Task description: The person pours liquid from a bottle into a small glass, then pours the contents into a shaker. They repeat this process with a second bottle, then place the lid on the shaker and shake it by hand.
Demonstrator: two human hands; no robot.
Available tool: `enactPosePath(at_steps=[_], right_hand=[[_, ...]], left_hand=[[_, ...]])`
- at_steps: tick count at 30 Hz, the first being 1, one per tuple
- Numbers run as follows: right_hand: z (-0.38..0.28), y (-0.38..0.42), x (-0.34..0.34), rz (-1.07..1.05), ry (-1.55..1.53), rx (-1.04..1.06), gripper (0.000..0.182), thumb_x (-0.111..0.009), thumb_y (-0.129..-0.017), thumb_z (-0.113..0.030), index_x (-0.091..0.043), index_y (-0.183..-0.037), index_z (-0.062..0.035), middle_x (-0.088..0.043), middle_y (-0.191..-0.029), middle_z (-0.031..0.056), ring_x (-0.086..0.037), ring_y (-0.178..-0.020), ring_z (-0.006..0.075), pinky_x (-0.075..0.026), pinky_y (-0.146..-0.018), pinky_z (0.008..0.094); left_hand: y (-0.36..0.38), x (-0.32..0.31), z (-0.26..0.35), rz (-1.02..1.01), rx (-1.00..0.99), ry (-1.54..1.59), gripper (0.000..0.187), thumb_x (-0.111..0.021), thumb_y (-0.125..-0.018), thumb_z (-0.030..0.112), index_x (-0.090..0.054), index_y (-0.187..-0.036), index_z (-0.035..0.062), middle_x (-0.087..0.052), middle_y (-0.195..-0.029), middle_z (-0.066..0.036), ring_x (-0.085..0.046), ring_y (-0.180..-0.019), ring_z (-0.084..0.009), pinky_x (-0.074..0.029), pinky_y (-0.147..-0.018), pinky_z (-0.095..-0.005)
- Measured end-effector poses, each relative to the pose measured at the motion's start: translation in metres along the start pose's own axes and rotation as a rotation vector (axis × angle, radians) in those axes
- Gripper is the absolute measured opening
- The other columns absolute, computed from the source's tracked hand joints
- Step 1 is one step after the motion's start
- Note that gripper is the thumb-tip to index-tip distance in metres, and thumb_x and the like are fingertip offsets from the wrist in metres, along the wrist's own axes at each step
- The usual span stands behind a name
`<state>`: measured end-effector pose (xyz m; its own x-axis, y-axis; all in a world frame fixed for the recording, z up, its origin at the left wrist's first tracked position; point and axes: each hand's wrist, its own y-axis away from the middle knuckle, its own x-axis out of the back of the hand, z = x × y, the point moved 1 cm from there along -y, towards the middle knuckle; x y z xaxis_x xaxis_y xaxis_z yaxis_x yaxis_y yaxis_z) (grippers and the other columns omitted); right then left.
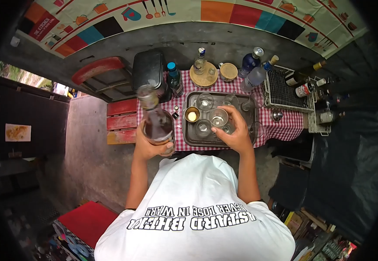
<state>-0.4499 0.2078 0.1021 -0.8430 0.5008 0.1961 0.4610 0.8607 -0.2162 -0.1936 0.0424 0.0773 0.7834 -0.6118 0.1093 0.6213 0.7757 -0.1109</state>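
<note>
My left hand (147, 145) is wrapped round a large glass bottle (158, 126) with dark contents, its neck pointing away from me. Between the thumb and fingers of my right hand (236, 132) is a small clear drinking glass (218, 117), held above a dark tray (193, 142). Several clear glasses, one of them a stemless-looking glass (205, 102), stand on the tray. A brass-coloured cup (192, 115) with something pale inside sits at the tray's left side. Beside the tray lies a small black object (175, 115), too small to name.
A red-checked cloth (280, 126) covers the table. Behind the tray stand a blue-capped bottle (174, 80), a clear bottle on a wooden round (203, 78), and a blue bottle (250, 63). At right is a wire rack (280, 98) with bottles; at left, a red chair (120, 119).
</note>
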Motion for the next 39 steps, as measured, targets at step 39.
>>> enactPosePath(at_steps=[39], right_hand=[[-0.030,0.001,0.035,-0.276,0.098,0.144,0.056,-0.080,-0.071,-0.007,-0.060,-0.123,-0.0016,-0.062,-0.116,0.0109,-0.063,-0.105,0.0223,-0.052,-0.088,0.0337]], left_hand=[[-0.023,-0.020,0.109,-0.537,-0.007,-0.828,0.074,-0.082,-0.055,0.026,-0.057,-0.120,-0.0011,-0.067,-0.105,-0.021,-0.066,-0.097,-0.0391,-0.052,-0.084,-0.0442]])
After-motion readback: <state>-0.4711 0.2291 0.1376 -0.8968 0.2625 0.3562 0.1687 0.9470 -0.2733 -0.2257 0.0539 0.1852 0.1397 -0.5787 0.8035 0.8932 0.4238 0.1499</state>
